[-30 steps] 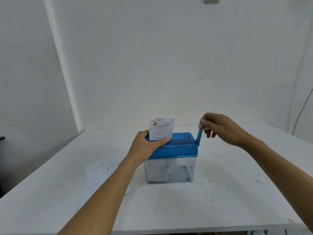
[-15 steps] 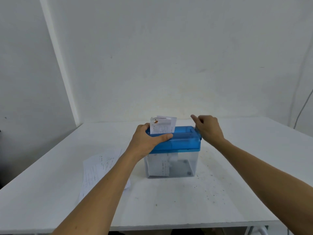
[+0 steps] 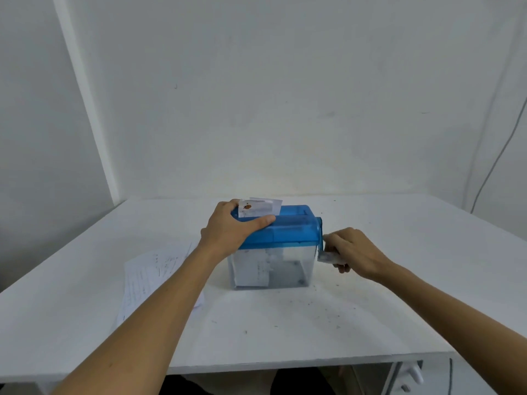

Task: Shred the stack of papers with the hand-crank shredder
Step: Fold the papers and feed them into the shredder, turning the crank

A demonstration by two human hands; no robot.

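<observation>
Right hand [image 3: 356,252] fingers [image 3: 332,245], pinching the crank [image 3: 320,230], have swung it low. The sheet [image 3: 258,208] by the left hand [image 3: 228,232], whose fingers clasp the shredder [image 3: 288,232], sits lower: shredding advances.

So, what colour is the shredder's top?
The top is blue, over a clear bin; the head view shows it.

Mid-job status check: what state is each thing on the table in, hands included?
Left hand: grips the shredder top, steadying it.
Right hand: grips the crank knob.
Crank arm: pointing down.
Folded sheet: upright in the slot, partly fed, top sticking out.
Clear bin: paper visible inside.
Paper stack: flat on the table, left of the shredder, unfed.
</observation>
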